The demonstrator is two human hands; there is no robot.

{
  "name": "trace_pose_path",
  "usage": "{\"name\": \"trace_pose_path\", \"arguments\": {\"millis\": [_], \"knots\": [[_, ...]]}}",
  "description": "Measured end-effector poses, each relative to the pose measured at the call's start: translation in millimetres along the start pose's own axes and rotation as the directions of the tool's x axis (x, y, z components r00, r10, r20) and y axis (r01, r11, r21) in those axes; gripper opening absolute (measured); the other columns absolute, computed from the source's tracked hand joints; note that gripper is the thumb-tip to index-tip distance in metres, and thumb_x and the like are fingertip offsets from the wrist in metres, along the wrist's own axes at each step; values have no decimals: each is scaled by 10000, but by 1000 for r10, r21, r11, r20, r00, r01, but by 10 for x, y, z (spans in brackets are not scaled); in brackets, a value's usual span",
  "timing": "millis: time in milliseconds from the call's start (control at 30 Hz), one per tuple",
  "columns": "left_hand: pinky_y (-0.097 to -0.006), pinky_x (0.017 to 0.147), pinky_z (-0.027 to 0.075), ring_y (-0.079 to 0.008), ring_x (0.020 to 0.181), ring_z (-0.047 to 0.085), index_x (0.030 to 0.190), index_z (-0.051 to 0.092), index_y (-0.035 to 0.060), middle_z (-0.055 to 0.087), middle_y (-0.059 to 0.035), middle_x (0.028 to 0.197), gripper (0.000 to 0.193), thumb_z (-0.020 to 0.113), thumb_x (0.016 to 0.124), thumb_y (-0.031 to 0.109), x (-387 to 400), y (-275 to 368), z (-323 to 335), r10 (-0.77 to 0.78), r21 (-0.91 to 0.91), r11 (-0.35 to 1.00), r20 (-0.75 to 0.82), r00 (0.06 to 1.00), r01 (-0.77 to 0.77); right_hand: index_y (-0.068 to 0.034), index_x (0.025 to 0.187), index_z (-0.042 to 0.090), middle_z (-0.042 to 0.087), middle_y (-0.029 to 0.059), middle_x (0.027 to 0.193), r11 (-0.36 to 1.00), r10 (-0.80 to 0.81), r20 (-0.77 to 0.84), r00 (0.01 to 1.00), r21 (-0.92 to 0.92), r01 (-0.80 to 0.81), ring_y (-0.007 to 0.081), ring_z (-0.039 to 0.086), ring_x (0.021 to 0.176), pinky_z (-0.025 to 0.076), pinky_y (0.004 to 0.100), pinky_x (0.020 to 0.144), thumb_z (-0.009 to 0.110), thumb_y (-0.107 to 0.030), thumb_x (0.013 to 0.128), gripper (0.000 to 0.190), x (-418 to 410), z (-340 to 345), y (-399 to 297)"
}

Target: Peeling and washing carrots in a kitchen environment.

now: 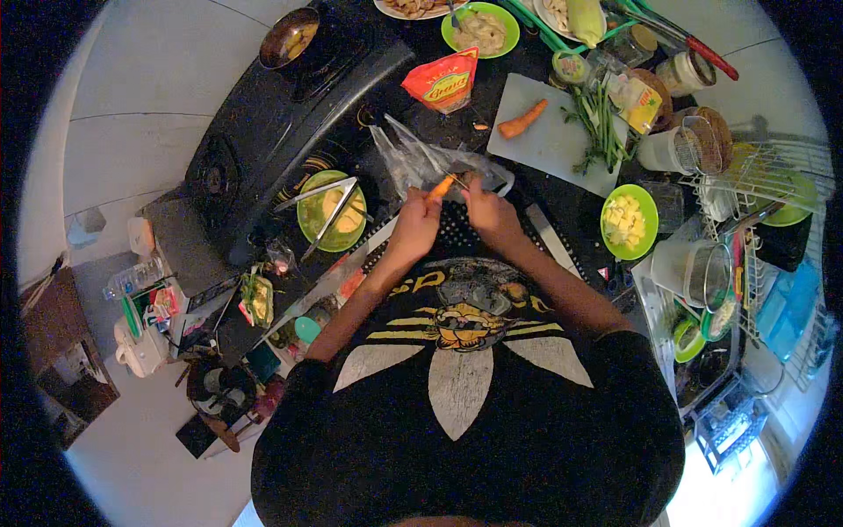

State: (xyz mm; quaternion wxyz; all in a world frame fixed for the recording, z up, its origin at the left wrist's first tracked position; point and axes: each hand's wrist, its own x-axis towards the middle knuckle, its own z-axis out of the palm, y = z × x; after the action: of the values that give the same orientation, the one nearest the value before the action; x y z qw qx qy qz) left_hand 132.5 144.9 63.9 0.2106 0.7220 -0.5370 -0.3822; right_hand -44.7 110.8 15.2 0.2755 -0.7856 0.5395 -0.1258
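Observation:
My left hand (417,226) is closed around a carrot (441,188) near the middle of the view. Against the carrot's far end, my right hand (489,209) holds a small tool, perhaps a peeler or knife, mostly hidden by the fingers. Beneath and beyond both hands lies a clear plastic bag (421,158). A second carrot (523,119) rests on a white cutting board (527,148), with green leafy stalks (598,125) at the board's right side.
Left of the hands, metal tongs (329,224) lie across a green plate (306,209). A black stove (263,145) carries a pan (290,38). A red sauce pouch (444,82) stands ahead. Rightward are a green bowl of yellow-white cubes (625,222) and a wire rack (754,290).

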Motion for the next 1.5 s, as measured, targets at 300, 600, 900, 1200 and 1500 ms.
{"name": "trace_pose_path", "arguments": {"millis": [300, 600, 900, 1200, 1500], "knots": [[-313, 680, 456, -150, 717, 561, 996, 571, -24, 609, -65, 779, 341, 564, 988, 317, 14, -161, -52, -218, -307, 915, 167, 962, 261, -12, 1142, 482, 644, 244, 838, 987, -57, -81, 995, 142, 68, 426, 654, 715, 531, 498, 607, 475, -177, 995, 221, -28, -132, -24], [-262, 558, 429, -104, 622, 504, 1050, 569, 15, 581, -19, 772, 361, 506, 1010, 369, -15, -3, -249, -258, -444, 823, 260, 930, 353, -18, 1045, 499, 662, 230, 849, 993, -103, -1, 995, 64, 103, 430, 665, 700, 540, 539, 583, 441, -178, 987, 180, 17, -193, -59], [-270, 547, 428, -113, 621, 538, 1022, 554, 20, 584, -23, 737, 330, 500, 1017, 345, -27, 200, -380, -226, -493, 812, 227, 947, 312, -17, 1070, 491, 638, 248, 720, 978, -186, 84, 979, 107, 176, 450, 645, 658, 515, 551, 558, 474, -232, 1008, 224, 13, -398, -271], [-333, 620, 462, -203, 645, 590, 994, 554, -2, 613, -79, 743, 336, 507, 1017, 330, -1, -8, -182, -43, -268, 963, -35, 998, 32, 15, 1078, 488, 623, 242, 629, 986, -158, 34, 987, 56, 156, 442, 643, 578, 521, 542, 504, 499, -226, 995, 255, 3, -361, -298], [-217, 432, 273, -62, 498, 335, 1114, 527, 90, 506, 3, 712, 339, 397, 1054, 397, 24, -24, -285, -206, -735, 319, 562, 801, 598, 14, 1044, 502, 630, 225, 614, 979, -201, 49, 978, 48, 198, 420, 654, 564, 532, 526, 503, 454, -235, 1002, 257, -36, -305, -198]]}}
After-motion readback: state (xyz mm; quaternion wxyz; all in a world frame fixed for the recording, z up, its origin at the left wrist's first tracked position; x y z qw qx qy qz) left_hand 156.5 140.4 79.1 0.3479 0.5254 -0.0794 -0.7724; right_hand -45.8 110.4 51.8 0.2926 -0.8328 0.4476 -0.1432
